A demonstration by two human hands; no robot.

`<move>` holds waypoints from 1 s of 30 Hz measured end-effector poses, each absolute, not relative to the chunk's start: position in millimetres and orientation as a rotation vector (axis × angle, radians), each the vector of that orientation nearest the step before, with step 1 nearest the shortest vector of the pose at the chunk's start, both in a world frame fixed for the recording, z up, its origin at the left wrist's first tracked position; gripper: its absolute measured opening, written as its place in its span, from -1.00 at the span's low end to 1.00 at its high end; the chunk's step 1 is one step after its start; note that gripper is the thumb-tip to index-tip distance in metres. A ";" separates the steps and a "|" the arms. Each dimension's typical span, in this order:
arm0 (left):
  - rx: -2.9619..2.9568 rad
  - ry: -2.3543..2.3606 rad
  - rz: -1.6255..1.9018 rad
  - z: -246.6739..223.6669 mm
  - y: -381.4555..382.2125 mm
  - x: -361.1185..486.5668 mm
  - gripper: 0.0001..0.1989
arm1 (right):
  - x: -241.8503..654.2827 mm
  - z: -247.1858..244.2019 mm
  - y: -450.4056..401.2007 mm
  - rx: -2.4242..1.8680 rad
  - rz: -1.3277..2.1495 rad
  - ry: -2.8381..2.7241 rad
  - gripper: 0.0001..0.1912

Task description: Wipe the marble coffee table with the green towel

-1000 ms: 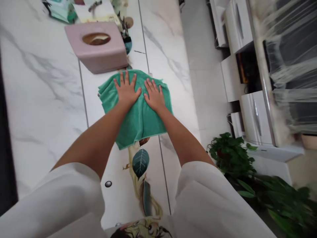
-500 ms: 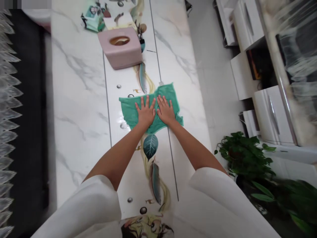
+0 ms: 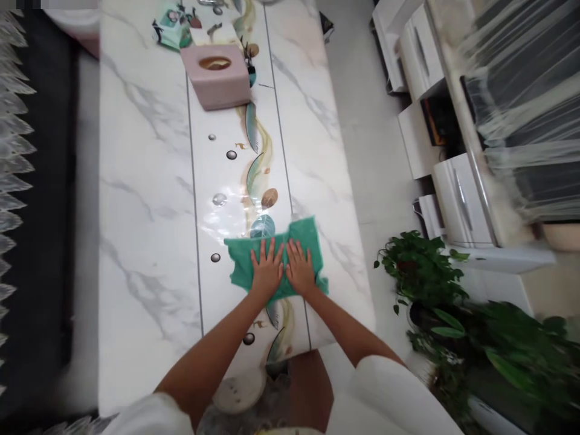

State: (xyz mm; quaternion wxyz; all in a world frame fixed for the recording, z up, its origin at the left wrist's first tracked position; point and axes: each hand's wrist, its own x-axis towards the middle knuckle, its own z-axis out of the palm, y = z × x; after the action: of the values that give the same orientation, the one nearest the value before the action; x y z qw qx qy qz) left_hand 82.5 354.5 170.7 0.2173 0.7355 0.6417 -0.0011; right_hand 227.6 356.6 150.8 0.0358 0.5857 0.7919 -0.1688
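Observation:
A green cloth (image 3: 242,257) lies spread flat on the white marbled table (image 3: 136,241), near its front edge. My left hand (image 3: 267,269) rests palm down on the middle of the cloth with its fingers spread. Close beside it, my right hand (image 3: 299,269) presses flat on the cloth's right half, fingers stretched out and slightly apart. The two thumbs are nearly touching. Neither hand grips anything. Just beyond the cloth, a printed teal leaf and a shiny patch show on the table surface.
A pink tissue box (image 3: 220,84) stands farther back on the table, with a green and white packet (image 3: 172,30) behind it. Leafy plants (image 3: 421,266) and white cabinets (image 3: 457,187) are off to the right. A round stool (image 3: 240,389) shows below the front edge.
Both hands and the cloth have moved toward my body, nearer the table's front edge. Printed leaves beyond the cloth are now uncovered. The view has shifted, showing the stool below.

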 end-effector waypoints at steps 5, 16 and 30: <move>2.046 1.753 -0.086 157.6 237.6 101.9 -0.34 | 249.1 137.7 225.4 1.891 -0.435 2.346 -0.22; 2.058 1.730 -0.106 140.4 289.6 107.0 -0.33 | 249.5 121.9 266.3 2.080 -0.373 2.344 -0.21; 2.097 1.695 0.085 169.0 572.6 124.1 -0.30 | 259.3 145.2 530.2 1.930 -0.413 2.416 -0.27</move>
State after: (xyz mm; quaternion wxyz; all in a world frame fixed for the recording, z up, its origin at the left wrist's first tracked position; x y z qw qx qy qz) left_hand 124.1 572.6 169.0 0.2200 0.7582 0.6130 0.0306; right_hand 259.3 530.2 145.2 0.0108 0.6187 0.7744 -0.1324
